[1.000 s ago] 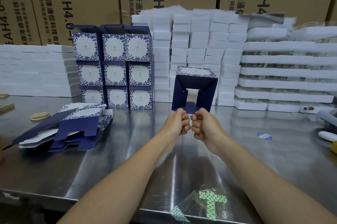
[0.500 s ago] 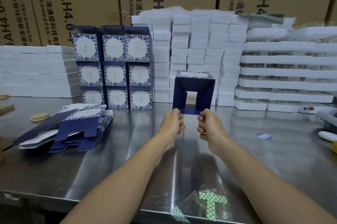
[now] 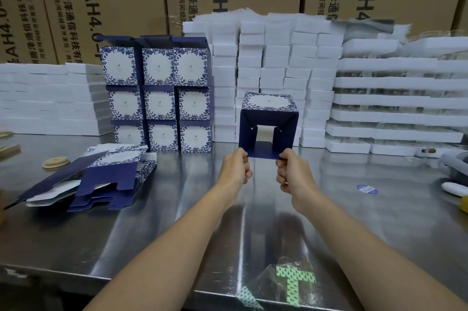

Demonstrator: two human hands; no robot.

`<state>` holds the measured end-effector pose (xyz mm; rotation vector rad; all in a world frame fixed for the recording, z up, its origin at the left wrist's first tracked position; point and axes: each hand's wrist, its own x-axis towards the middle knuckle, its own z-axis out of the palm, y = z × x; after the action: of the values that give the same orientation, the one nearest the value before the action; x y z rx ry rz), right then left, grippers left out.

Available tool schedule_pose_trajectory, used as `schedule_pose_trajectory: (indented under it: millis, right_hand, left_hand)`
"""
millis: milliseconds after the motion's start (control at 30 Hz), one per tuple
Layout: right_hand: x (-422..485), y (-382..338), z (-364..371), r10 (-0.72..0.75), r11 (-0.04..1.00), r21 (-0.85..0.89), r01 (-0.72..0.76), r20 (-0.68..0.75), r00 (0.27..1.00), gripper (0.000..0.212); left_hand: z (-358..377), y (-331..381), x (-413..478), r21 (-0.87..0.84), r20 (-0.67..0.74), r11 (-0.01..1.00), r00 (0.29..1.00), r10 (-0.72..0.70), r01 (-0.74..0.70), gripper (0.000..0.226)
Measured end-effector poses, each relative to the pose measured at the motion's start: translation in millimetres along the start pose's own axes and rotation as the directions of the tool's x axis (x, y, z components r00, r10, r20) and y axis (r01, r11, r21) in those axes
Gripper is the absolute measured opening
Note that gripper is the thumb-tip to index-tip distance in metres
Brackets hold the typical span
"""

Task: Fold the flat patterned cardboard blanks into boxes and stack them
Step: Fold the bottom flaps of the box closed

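Both hands hold a half-opened navy cardboard box with a white floral-patterned top panel above a shiny steel table. The left hand and right hand pinch its lower flap at opposite corners, fingers curled beneath. Left of the fingers lie flat navy patterned blanks; beyond them stand stacked patterned folded boxes.

Steel surface gleaming all round. Straight beyond the fingers, white foam blocks tower in columns. Off to their right, layered white slabs; far left, a lower white bank. Brown printed cartons wall the back. Right of the fingers, a blue oval sticker; nearer than them, a green-patterned cross; well left, a round wooden disc.
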<state>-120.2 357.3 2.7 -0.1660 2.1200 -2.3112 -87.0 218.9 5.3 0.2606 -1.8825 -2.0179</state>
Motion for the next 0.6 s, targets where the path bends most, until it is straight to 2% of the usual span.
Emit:
schedule_pose_trajectory:
  millis: [100,333,500,600]
  right_hand:
    - [1.1,0.7,0.4,-0.008,1.000,0.005,0.008,0.007,1.000,0.013]
    - [0.2,1.5,1.3,-0.011,1.000,0.023,0.010,0.034,0.999,0.015]
    - [-4.4,0.7,3.7,-0.044,0.999,0.022,0.041,0.158,0.986,0.023]
    - [-3.7,-0.7,3.3,-0.062,0.998,0.038,0.057,0.137,0.989,0.023]
  left_hand:
    - [-2.5,2.4,-2.6,-0.034,0.004,0.999,1.000,-0.019,0.019,0.029]
    - [1.0,2.1,-6.4,-0.040,0.117,0.998,0.992,-0.034,0.039,0.038]
    - [-3.0,1.9,-0.9,-0.102,0.165,0.993,0.985,-0.042,0.060,0.041]
    - [-2.0,-1.5,0.4,-0.067,0.148,0.997,0.988,-0.035,0.045,0.028]
